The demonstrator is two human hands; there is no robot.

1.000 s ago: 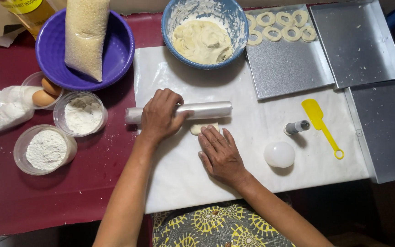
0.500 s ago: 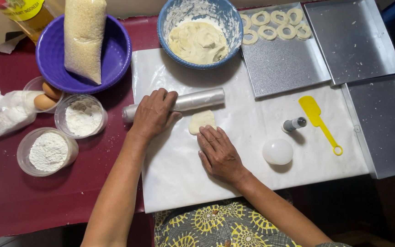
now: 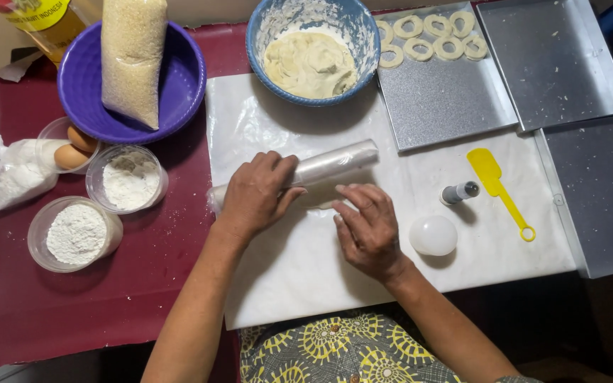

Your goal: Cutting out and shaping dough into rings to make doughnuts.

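My left hand [image 3: 255, 196] is wrapped over the left end of a plastic-covered rolling pin [image 3: 335, 164], which lies slanted across a white work sheet [image 3: 285, 284]. Beside it, my right hand [image 3: 368, 228] rests flat on the sheet, fingers apart, with the fingertips against the near side of the pin. The small piece of pale dough is hidden under the pin and my hands. A blue bowl [image 3: 258, 32] of soft dough stands just beyond the pin.
Three metal trays sit at the right; the nearest [image 3: 448, 106] holds several dough rings [image 3: 427, 28]. A yellow spatula [image 3: 494, 181], a small grey cutter [image 3: 460, 191] and a white ball [image 3: 433, 235] lie right of my hands. At the left stand a purple bowl [image 3: 79, 89], eggs [image 3: 74, 150] and flour tubs [image 3: 76, 234].
The rolling pin has come back toward me and now covers the dough piece that lay in plain sight. My right hand has slid up against the pin.
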